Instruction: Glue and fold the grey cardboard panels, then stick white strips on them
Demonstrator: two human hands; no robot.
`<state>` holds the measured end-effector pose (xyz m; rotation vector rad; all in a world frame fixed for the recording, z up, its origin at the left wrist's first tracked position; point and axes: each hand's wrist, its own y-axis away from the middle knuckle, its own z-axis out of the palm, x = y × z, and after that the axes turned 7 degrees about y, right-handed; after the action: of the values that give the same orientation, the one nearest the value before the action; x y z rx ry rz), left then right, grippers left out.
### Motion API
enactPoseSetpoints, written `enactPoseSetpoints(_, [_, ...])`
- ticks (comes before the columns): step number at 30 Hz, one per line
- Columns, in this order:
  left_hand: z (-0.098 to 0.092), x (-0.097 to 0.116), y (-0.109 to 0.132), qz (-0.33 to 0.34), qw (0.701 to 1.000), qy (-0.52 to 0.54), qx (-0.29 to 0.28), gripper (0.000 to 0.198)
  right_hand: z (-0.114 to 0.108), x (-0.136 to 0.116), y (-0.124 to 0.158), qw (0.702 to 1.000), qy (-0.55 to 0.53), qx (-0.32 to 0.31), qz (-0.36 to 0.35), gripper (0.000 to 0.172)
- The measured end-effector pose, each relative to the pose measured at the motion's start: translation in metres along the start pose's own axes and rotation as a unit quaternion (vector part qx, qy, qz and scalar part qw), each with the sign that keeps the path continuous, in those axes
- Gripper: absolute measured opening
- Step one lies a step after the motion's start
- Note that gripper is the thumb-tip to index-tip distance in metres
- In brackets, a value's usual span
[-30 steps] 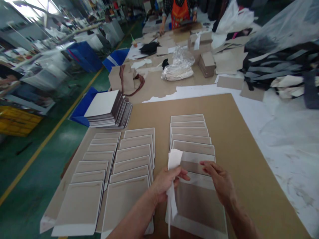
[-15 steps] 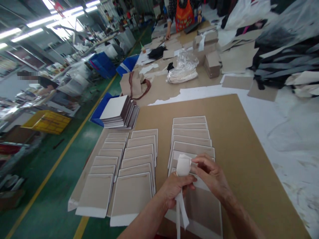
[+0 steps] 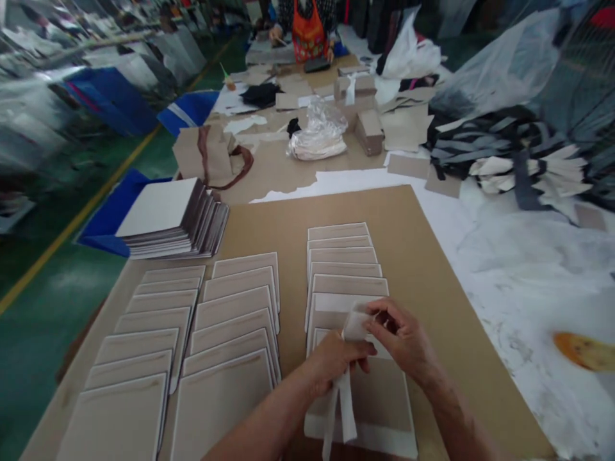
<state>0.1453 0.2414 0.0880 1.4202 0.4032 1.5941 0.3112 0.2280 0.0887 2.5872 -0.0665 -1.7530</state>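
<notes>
My left hand [image 3: 331, 362] is closed around a small bundle of white strips [image 3: 356, 325]. Two tails of it hang below the fist. At the bundle's upper right edge, my right hand [image 3: 402, 336] pinches a strip between thumb and fingertips. Both hands are above the right column of overlapping beige panels [image 3: 375, 390], whose front panel has a pale band along its near edge. More beige panels overlap in a middle column [image 3: 225, 397] and a left column [image 3: 120, 416].
A thick stack of boards [image 3: 158, 208] stands at the table's back left beside a blue bin [image 3: 108, 214]. Farther back lie a clear plastic bag [image 3: 319, 131], a brown-handled bag [image 3: 192, 150] and dark strips [image 3: 485, 137]. Someone in an orange apron [image 3: 309, 32] stands at the far end.
The view has turned to the right, so the table things appear farther left. My left hand keeps its grip on the bundle, and my right fingers stay at its edge. An orange-yellow object shows at right.
</notes>
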Motion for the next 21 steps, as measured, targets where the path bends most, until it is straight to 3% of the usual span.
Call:
enactPoseSetpoints(3, [-0.012,0.004,0.004,0.006,1.0,-0.001,-0.022,0.018,0.012,-0.008,-0.001,1.0,0.027,0.006,0.001,0.024])
enactPoseSetpoints(7, [-0.028,0.007,0.011,0.006,1.0,-0.005,-0.028,0.02,0.026,-0.016,-0.002,1.0,0.028,-0.003,0.001,0.009])
enactPoseSetpoints(10, [-0.041,0.009,0.012,0.01,1.0,0.018,-0.023,0.024,0.029,-0.013,-0.003,0.995,-0.023,0.058,0.081,0.014])
enactPoseSetpoints(14, [-0.06,0.009,0.005,0.037,0.997,0.074,0.001,0.037,0.022,0.006,-0.01,0.938,-0.18,0.187,0.228,0.034])
enactPoseSetpoints(16, [-0.067,0.009,-0.002,0.045,0.995,0.09,0.028,0.043,0.016,0.019,-0.015,0.923,-0.211,0.197,0.254,0.039])
enactPoseSetpoints(21, [-0.072,0.013,-0.017,0.051,0.988,0.095,0.11,0.033,0.003,0.047,-0.025,0.896,-0.255,0.212,0.296,0.042])
